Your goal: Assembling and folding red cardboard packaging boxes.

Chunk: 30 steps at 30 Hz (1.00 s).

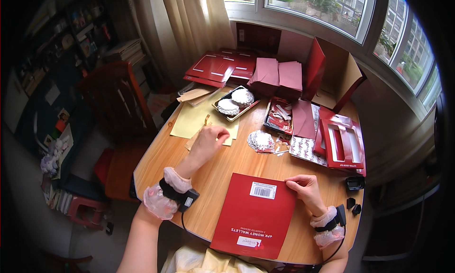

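A flat dark red card package (256, 216) with a white label lies on the wooden table (208, 187) in front of me. My right hand (305, 187) pinches its upper right corner. My left hand (208, 140) reaches forward with fingers curled over a small tan paper piece (207, 120) lying on pale yellow sheets (192, 121); whether it grips the piece is unclear. Both wrists wear frilly cuffs and black bands with cables.
A tray of silvery foil cups (235, 102), a tray of red and white packets (279, 115), stacked maroon envelopes (277, 76), red window boxes (341, 142) and flat red cartons (222, 67) crowd the far side. A red chair (116, 102) stands left. Small black items (354, 183) lie at the right edge.
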Tool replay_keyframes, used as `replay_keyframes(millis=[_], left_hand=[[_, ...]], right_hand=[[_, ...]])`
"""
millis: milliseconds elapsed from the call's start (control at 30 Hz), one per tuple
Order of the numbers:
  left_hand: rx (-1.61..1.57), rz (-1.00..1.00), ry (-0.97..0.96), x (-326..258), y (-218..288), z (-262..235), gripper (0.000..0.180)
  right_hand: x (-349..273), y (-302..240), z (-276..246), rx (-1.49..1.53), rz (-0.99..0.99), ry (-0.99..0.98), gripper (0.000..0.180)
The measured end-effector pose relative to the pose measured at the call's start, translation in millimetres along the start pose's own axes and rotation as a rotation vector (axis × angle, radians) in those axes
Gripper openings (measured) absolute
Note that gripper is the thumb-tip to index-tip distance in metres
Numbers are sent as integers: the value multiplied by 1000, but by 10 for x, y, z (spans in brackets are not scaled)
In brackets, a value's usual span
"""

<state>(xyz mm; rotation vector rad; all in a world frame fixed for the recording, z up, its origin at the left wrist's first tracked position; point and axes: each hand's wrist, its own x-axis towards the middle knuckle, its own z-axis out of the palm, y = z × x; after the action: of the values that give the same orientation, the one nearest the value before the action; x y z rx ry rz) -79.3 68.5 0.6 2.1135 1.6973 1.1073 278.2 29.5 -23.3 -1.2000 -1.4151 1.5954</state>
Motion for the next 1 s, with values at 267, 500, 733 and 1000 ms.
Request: replay_keyframes(millis=[267, 500, 733, 1000], left_hand=[[533, 95, -25, 240, -345, 312, 5], [790, 213, -50, 328, -307, 450, 9], [830, 202, -33, 376, -334, 446, 9], [859, 368, -211, 500, -247, 498, 10]], right_hand=[[-22, -86, -69, 43, 31, -48, 13], [-29, -110, -110, 68, 28, -86, 13], [-15, -130, -68, 107, 14, -98, 13], [-38, -59, -121, 125, 8, -93, 14]])
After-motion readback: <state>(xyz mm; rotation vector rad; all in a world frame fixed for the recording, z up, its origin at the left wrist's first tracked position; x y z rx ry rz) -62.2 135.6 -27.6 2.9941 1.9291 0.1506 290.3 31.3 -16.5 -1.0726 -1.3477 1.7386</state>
